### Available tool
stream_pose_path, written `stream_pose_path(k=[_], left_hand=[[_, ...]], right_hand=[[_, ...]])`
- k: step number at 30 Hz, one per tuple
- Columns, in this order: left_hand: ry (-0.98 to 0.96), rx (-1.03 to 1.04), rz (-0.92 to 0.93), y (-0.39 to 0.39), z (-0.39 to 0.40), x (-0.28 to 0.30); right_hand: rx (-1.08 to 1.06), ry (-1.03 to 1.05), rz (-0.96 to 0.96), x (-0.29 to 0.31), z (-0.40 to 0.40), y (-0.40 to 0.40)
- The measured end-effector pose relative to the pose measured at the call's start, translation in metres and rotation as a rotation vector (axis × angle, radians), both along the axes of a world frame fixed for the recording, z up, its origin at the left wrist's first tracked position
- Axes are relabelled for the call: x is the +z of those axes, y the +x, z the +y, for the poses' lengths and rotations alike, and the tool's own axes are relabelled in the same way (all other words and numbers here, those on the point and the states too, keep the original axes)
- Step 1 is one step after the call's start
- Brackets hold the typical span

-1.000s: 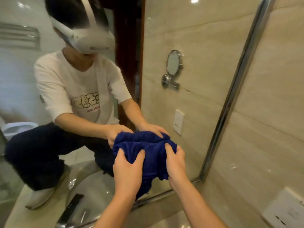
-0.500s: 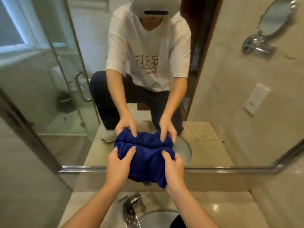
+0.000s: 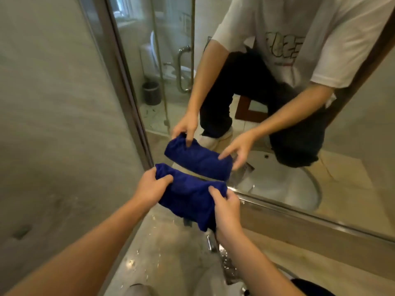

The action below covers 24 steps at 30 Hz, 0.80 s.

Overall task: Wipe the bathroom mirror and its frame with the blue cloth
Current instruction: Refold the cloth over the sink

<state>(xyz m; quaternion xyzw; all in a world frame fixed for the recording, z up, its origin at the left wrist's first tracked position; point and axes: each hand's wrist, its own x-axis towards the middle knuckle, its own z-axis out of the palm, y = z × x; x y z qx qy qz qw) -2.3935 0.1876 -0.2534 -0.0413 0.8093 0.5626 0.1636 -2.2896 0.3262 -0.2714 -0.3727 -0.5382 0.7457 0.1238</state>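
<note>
Both the left hand (image 3: 152, 186) and the right hand (image 3: 226, 207) are gripping the bunched blue cloth (image 3: 190, 195) against the frame (image 3: 299, 214) at the mirror (image 3: 277, 103)'s lower left corner, apparently wiping the bottom rail, which next calls for sliding rightward.

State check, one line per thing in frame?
cloth: bunched, held in both hands at the mirror's lower left corner
left hand: grips the cloth's left end
right hand: grips the cloth's right end
mirror: reflects the person and cloth
frame: cloth at its corner, contact unclear
tap: no water seen running
</note>
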Motion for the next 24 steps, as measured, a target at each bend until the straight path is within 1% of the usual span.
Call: stream_pose_path(k=[5, 10, 14, 16, 18, 21, 24], left_hand=[[-0.007, -0.040, -0.073, -0.032, -0.043, -0.004], [0.097, 0.119, -0.009, -0.048, -0.055, -0.024], [0.192, 0.234, 0.021, -0.051, -0.039, -0.041], [0.199, 0.288, 0.049, -0.050, -0.031, -0.050], [0.171, 0.300, 0.087, -0.048, -0.027, -0.055], [-0.009, 0.308, 0.155, -0.046, -0.026, -0.061], [-0.111, 0.359, 0.137, -0.041, -0.016, -0.068]], right_hand=[[0.100, 0.073, -0.003, -0.015, -0.041, -0.034], [0.105, 0.254, 0.060, -0.021, -0.063, -0.059], [0.074, 0.302, 0.084, -0.033, -0.065, -0.068], [0.041, 0.332, 0.084, -0.039, -0.066, -0.070], [0.010, 0.391, 0.087, -0.045, -0.066, -0.071], [-0.011, 0.484, 0.062, -0.053, -0.064, -0.067], [-0.026, 0.502, 0.022, -0.054, -0.057, -0.062]])
